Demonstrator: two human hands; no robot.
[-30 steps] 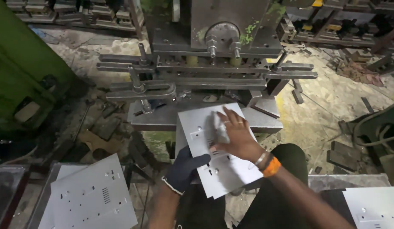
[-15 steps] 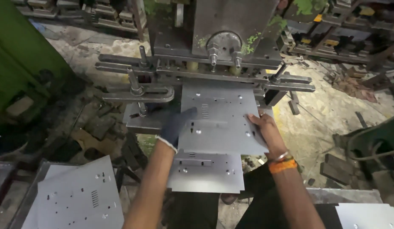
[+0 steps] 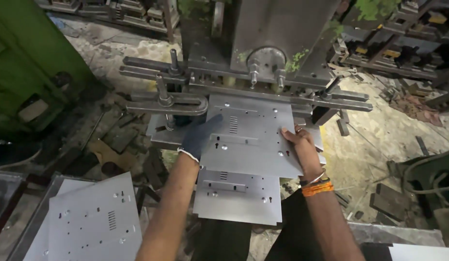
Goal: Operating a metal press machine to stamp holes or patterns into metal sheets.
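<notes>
A grey punched metal sheet (image 3: pixel 251 135) lies flat on the bed of a press machine (image 3: pixel 263 53), its far edge under the tooling. My left hand (image 3: pixel 200 135), in a dark glove, grips the sheet's left edge. My right hand (image 3: pixel 298 143), bare with an orange band at the wrist, holds its right edge. A second similar sheet (image 3: pixel 239 198) lies below the first, on my lap side, partly covered by it.
A stack of punched sheets (image 3: pixel 91 217) sits at the lower left. A green machine body (image 3: pixel 26 63) stands at the left. Metal clamps and bars (image 3: pixel 164 101) flank the press bed. Scrap pieces (image 3: pixel 384 198) litter the dirty floor at the right.
Both hands lifted the top sheet off my lap and pushed it forward onto the press bed, further under the tooling; the lower sheet stayed in place.
</notes>
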